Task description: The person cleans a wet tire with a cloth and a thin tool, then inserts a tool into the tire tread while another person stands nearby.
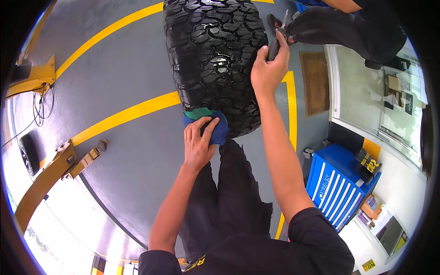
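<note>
A large black tire (215,55) with chunky, shiny tread stands in front of me. My left hand (196,142) is closed on a dark blue cloth (221,130), which it presses against the near left part of the tread. A green piece (199,112) shows along the cloth's upper edge; I cannot make out whether it is a separate pad. My right hand (270,68) is at the tire's right side, thumb and forefinger closed around a slim dark object (274,48). Its kind is unclear, and its far end overlaps another person's shoes.
Another person (353,32) in dark clothes is at the upper right. A blue tool cabinet (337,183) stands to the right, near a brown mat (315,82). Yellow lift arms (50,178) reach in from the left. Yellow lines (133,112) cross the grey floor.
</note>
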### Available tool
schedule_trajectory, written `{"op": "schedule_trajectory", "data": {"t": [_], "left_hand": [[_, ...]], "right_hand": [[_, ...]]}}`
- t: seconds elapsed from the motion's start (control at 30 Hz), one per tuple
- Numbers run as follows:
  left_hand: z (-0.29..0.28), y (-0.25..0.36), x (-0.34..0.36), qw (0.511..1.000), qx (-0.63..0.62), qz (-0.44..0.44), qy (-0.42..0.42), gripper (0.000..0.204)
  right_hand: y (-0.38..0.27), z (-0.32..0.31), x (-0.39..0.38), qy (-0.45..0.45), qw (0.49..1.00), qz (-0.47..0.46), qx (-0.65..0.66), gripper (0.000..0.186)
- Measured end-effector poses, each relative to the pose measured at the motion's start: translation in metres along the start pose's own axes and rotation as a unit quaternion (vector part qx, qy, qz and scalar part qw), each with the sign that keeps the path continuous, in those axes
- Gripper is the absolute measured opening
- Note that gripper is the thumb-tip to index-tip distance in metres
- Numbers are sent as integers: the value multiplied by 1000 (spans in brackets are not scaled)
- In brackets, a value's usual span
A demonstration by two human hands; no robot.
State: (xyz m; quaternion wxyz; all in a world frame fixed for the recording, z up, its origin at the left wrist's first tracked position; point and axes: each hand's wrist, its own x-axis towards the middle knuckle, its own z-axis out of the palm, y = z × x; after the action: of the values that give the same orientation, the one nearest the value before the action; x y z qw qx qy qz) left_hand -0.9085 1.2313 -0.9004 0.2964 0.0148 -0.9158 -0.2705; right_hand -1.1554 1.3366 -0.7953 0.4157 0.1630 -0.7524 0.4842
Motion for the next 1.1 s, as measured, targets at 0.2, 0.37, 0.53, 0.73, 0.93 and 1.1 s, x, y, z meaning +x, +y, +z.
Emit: {"op": "schedule_trajectory", "data": {"t": [0.2, 0.37, 0.53, 0.73, 0.93, 1.1], "left_hand": [[-23, 4, 70, 978, 30, 95, 185, 74], [-32, -26, 162, 967, 149, 187, 90, 66], [-38, -40, 179, 990, 41, 131, 10, 58], [-19, -59, 194, 986, 75, 127, 79, 44], [-4, -75, 184, 978, 89, 129, 141, 36], [-9, -77, 188, 976, 104, 119, 149, 46]], "right_hand": [[-4, 7, 9, 18, 1000, -12, 0, 53], [-5, 22, 2, -8, 998, 37, 47, 60], [-58, 5, 28, -17, 954, 130, 269, 52], [-125, -12, 92, -404, 901, 68, 142, 43], [-124, 9, 121, -564, 802, -163, -110, 36], [-135, 24, 124, -572, 771, -229, -162, 33]]}}
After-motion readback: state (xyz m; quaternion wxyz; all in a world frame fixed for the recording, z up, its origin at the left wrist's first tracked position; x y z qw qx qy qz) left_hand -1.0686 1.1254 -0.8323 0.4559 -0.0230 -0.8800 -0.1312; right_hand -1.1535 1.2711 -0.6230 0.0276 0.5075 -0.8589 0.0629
